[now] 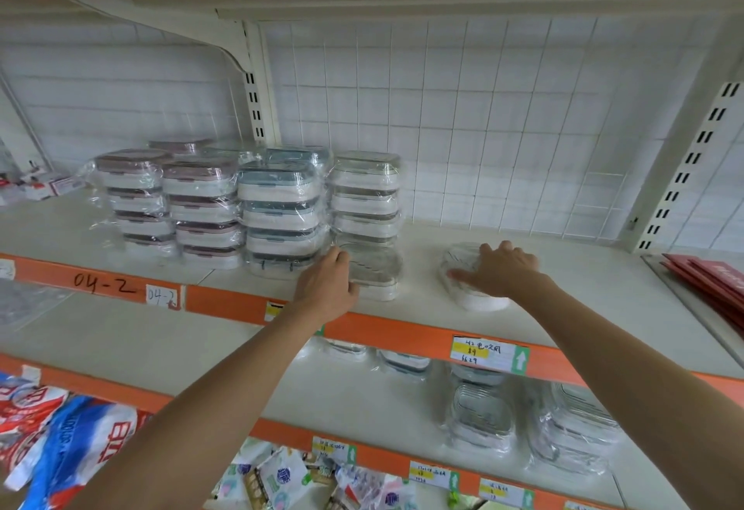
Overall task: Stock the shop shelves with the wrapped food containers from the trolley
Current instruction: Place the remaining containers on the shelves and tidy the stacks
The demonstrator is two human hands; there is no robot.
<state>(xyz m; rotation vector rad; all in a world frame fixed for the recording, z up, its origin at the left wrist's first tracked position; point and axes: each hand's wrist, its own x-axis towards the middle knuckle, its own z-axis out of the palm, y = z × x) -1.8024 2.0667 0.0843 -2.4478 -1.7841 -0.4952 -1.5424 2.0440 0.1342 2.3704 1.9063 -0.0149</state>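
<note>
Several stacks of wrapped food containers [282,207] with pink, blue and clear lids stand on the middle shelf [563,308]. My left hand [328,288] grips the left side of a clear-lidded wrapped container [376,274] at the shelf front, in front of the rightmost stack. My right hand [501,268] lies on top of another wrapped container [479,294], which stands alone to the right. The trolley is out of view.
More wrapped containers [483,417] sit on the shelf below. Red flat boxes [712,280] lie at the right end of the middle shelf. Snack bags [60,429] fill the lower left. Orange shelf edges carry price labels [489,352]. A wire grid backs the shelf.
</note>
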